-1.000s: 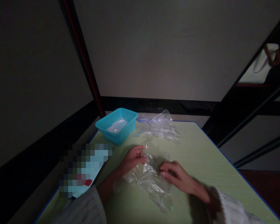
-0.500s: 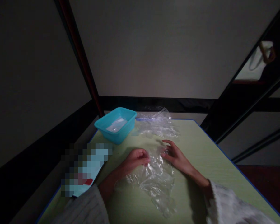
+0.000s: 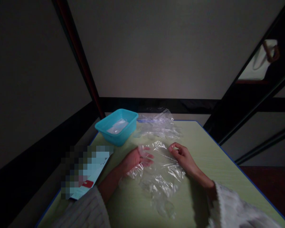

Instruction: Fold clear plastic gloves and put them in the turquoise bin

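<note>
A crumpled clear plastic bag point(image 3: 160, 175) lies on the pale green table point(image 3: 204, 148) in front of me. My left hand point(image 3: 136, 159) sits at the bag's left upper edge, fingers pinched on the film. At the bag's right upper edge my right hand point(image 3: 184, 155) has its fingers curled, pinching the plastic. The bag is stretched between the two hands. Both arms wear light knitted sleeves.
A teal plastic tub point(image 3: 117, 126) with a clear item inside stands at the far left of the table. More clear plastic bags point(image 3: 160, 125) lie heaped behind. A flat printed packet point(image 3: 87, 177) rests at the left edge. Dark frame bars point(image 3: 78, 57) surround the table.
My right hand moved from the bag's middle up and to the right edge. The bag has been pulled wider and flatter between both hands.
</note>
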`<state>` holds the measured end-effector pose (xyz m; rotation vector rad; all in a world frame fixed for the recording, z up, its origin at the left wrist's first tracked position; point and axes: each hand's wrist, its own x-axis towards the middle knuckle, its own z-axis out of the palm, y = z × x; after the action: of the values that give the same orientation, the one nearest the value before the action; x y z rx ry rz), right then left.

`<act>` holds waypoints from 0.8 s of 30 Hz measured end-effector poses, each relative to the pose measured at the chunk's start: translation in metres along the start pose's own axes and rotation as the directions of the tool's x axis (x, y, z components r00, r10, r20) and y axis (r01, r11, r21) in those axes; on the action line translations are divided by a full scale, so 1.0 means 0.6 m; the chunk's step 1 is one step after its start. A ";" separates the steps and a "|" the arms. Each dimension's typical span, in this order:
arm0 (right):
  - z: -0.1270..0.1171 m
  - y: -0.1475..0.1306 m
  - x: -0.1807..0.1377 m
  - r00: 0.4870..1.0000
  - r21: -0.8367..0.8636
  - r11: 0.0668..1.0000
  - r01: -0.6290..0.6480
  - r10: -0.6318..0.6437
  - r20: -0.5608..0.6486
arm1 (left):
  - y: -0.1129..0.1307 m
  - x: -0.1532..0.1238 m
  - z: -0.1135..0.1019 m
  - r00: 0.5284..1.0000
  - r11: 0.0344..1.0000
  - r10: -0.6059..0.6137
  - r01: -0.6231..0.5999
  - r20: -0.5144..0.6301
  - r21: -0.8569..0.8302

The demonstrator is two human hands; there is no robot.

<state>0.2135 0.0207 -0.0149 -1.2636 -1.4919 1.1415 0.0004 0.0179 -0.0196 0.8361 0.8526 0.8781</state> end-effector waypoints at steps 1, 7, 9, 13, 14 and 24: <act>0.000 0.000 0.000 1.000 -0.001 1.000 -0.009 0.009 -0.007 | 0.002 0.000 0.000 1.000 0.999 -0.031 0.031 -0.001 -0.017; 0.002 0.000 0.000 0.999 -0.006 0.999 -0.047 0.047 -0.021 | 0.003 0.000 0.001 0.996 0.998 -0.065 0.064 -0.059 -0.017; 0.003 0.001 0.000 0.998 -0.005 0.998 -0.059 0.059 -0.020 | 0.000 -0.002 0.001 0.996 0.999 -0.019 0.022 -0.082 0.029; 0.001 0.004 0.002 0.997 0.000 0.998 -0.070 0.070 -0.019 | -0.006 -0.006 -0.004 0.986 0.992 0.078 -0.062 -0.149 0.107; 0.001 0.005 0.002 0.997 0.002 0.998 -0.070 0.070 -0.020 | -0.007 -0.005 -0.006 0.981 0.989 0.096 -0.076 -0.169 0.124; -0.015 0.008 0.011 0.997 -0.020 0.997 -0.073 0.073 0.021 | -0.007 0.012 -0.033 0.936 0.953 0.197 -0.113 -0.291 0.280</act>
<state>0.2223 0.0286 -0.0171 -1.3327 -1.4863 1.1939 -0.0126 0.0278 -0.0333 1.0180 1.2143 1.0743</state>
